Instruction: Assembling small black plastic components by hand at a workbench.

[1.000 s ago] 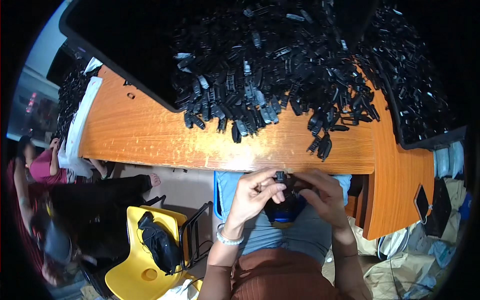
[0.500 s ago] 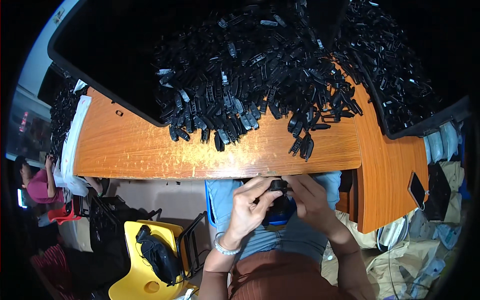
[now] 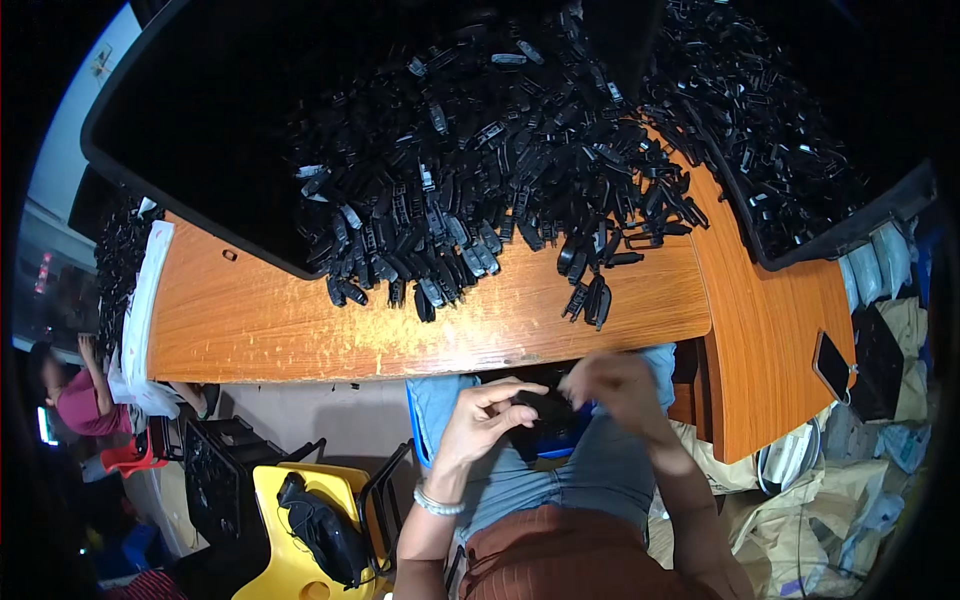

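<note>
My left hand (image 3: 484, 418), with a beaded bracelet on its wrist, is over my lap just below the table's front edge. Its thumb and index finger pinch a small black plastic part (image 3: 541, 402), whose outline merges with the dark background. My right hand (image 3: 618, 392) is to its right, apart from it, its fingers smeared by motion. Beyond both hands a large heap of black plastic clip-like parts (image 3: 440, 230) spills out of a black bin (image 3: 190, 215) onto the wooden table (image 3: 400, 335). A few loose parts (image 3: 590, 298) lie nearest the front edge.
Another black bin (image 3: 850, 235) of small black parts stands at the right. A phone (image 3: 831, 368) lies on the table's right wing. At the lower left is a yellow chair (image 3: 275, 540) with a black bag (image 3: 318, 535). Another person (image 3: 85, 400) sits at the far left.
My hands, together around a small black part before, are now apart. The right has moved slightly right; the left is a little lower. The whole view has shifted slightly.
</note>
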Motion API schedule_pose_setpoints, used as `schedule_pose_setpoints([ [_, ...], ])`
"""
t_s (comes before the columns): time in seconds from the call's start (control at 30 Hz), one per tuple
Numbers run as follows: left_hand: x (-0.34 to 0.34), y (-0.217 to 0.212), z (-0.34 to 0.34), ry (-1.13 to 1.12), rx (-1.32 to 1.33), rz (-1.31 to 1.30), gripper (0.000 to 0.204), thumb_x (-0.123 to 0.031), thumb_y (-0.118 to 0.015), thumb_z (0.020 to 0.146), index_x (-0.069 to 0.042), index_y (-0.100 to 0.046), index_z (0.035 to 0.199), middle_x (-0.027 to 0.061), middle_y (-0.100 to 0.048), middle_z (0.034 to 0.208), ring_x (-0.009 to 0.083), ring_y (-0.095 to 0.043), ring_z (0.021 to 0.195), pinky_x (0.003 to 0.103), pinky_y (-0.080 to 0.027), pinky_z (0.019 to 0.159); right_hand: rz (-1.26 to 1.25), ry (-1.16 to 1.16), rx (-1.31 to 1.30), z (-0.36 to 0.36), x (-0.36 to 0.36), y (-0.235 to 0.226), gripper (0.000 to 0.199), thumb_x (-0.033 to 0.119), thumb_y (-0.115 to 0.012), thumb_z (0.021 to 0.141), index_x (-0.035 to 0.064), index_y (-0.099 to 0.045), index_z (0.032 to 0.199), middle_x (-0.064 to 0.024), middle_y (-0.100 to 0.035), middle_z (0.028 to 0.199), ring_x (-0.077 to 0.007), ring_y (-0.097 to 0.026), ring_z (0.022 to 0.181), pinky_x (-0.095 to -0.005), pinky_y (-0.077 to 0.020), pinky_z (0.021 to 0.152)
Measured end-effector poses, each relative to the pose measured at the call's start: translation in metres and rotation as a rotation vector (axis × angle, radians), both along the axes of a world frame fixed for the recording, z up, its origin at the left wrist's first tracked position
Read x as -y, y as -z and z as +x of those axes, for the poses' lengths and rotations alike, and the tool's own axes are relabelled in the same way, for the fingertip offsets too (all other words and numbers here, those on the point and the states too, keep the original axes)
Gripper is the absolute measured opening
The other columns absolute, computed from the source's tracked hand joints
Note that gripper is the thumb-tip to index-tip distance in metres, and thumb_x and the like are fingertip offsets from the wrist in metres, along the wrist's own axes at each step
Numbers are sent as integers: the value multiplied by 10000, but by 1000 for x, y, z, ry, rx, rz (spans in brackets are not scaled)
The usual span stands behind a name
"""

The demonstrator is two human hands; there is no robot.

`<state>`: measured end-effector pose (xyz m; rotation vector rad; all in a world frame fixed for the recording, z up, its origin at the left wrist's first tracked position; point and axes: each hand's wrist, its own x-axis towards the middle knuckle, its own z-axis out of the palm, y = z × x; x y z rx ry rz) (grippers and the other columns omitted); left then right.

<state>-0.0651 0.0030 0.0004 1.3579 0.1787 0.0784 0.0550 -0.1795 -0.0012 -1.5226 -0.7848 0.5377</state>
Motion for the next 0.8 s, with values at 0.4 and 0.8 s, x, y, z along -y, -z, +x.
schedule_pose_setpoints([
  [0.4, -89, 14, 38, -654, -211, 1225, 179, -116, -646, 788, 55, -638, 843, 205, -634, 802, 327, -622, 745, 355, -476, 674, -617, 554, 615, 88, -16, 11, 219, 102, -545, 875, -49, -557, 1034, -197, -571, 851, -337, -569, 769, -387, -448, 702],
  [0.8, -27, 16, 11, -208, 119, -276, 285, 100, -467, 848, 97, -505, 1130, 195, -633, 877, 221, -664, 760, 280, -566, 618, 96, 87, 115, 14, -29, -9, 319, -9, -564, 844, -17, -558, 1163, -89, -618, 969, -121, -561, 813, -239, -463, 717],
])
